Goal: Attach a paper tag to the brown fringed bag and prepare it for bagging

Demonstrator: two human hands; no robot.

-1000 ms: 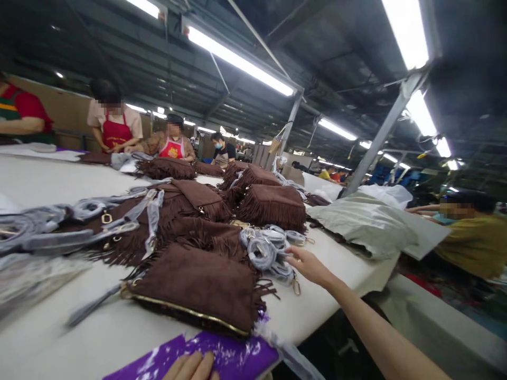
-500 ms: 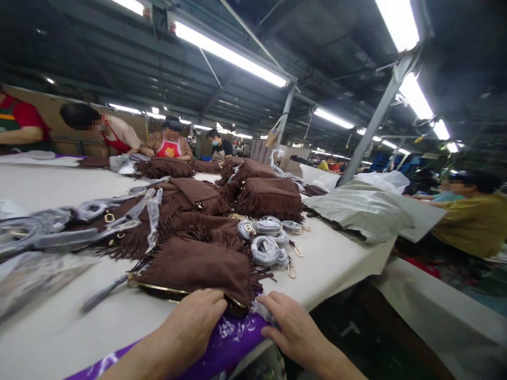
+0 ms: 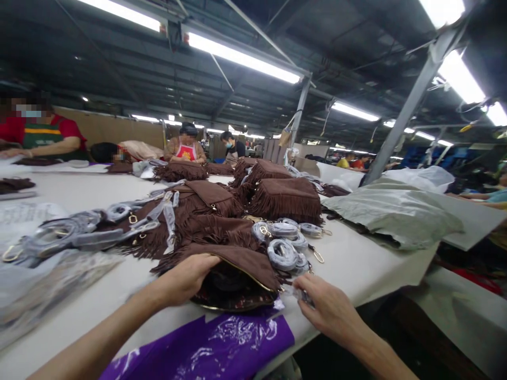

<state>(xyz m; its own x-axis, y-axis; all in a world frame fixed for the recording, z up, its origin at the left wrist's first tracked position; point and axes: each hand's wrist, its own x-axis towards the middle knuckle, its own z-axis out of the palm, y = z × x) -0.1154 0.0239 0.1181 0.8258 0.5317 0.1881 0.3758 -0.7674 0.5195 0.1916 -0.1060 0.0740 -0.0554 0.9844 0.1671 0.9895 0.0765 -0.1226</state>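
Note:
A brown suede fringed bag (image 3: 241, 264) lies on the white table (image 3: 95, 190) just in front of me, its gold zip mouth held open. My left hand (image 3: 186, 277) grips the upper lip of the bag's opening. My right hand (image 3: 322, 306) is closed on a small clear plastic piece at the bag's right corner. A purple plastic-wrapped sheet (image 3: 214, 345) lies under the bag at the table's near edge. Wrapped coiled straps (image 3: 287, 248) with gold clasps sit just behind my right hand.
More brown fringed bags (image 3: 285, 198) are piled mid-table, with grey wrapped straps (image 3: 79, 235) to the left. A grey plastic bag (image 3: 396, 216) lies at right. Several people work along the far side. A steel post (image 3: 412, 100) rises at right.
My left hand has lifted the bag's top edge so the mouth gapes open. My right hand shifted right to the bag's corner and pinched plastic. The view turned slightly left.

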